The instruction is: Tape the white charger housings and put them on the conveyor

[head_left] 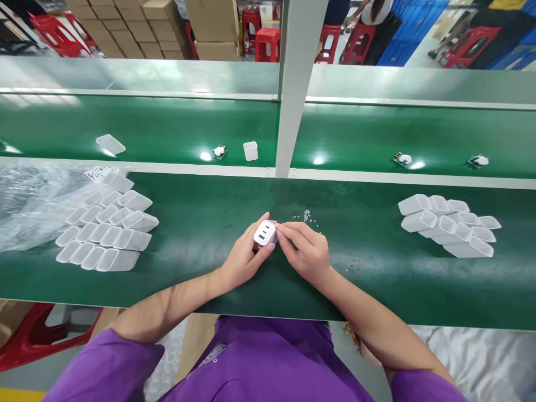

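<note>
Left hand (244, 255) clamped around the left side of the white charger (264, 233); right hand (309, 252), fingertips together, at its right edge.

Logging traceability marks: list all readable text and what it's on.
Nothing reads with certainty.
Paper slip by the clear plastic: handwritten, possibly starting "Yo"; rest unreadable.
Purple shirt: pale print, too blurred to read.
White block in the left hand: port openings, no legible text.
</note>
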